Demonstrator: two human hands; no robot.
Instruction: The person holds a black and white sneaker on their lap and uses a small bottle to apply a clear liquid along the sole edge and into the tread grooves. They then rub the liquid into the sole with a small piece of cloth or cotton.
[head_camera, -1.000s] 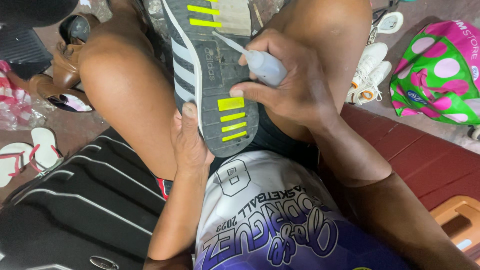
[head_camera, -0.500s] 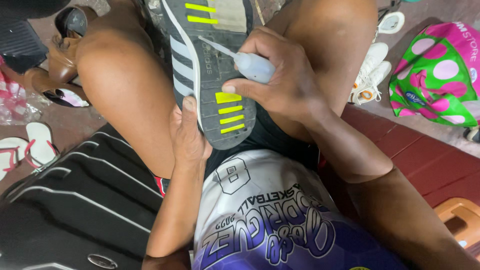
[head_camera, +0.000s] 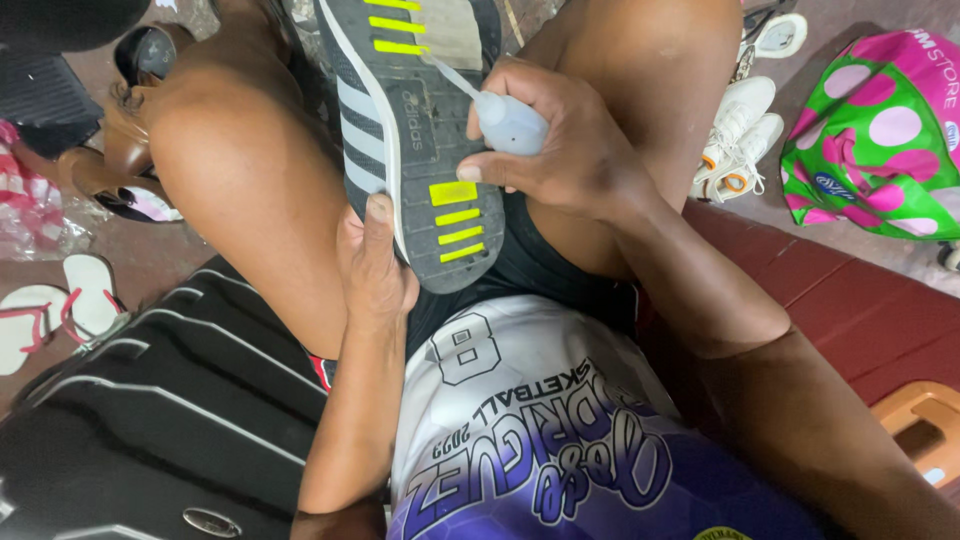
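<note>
Your right hand (head_camera: 570, 150) pinches a small squeeze bottle (head_camera: 508, 122), nozzle angled onto the shoe (head_camera: 420, 130) sole at upper centre. Your left hand (head_camera: 375, 270) grips the heel edge, bracing the shoe sole-up between your knees so it stays steady. White sneakers (head_camera: 745, 130) lie at upper right, beside a spotted bag (head_camera: 880, 140).

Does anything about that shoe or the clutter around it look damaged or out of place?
The grey sports shoe with yellow sole stripes shows a paler, bare-looking patch near its toe end, where the small clear squeeze bottle in the right hand points its nozzle. The left hand steadies the heel. Nothing looks spilled.
</note>
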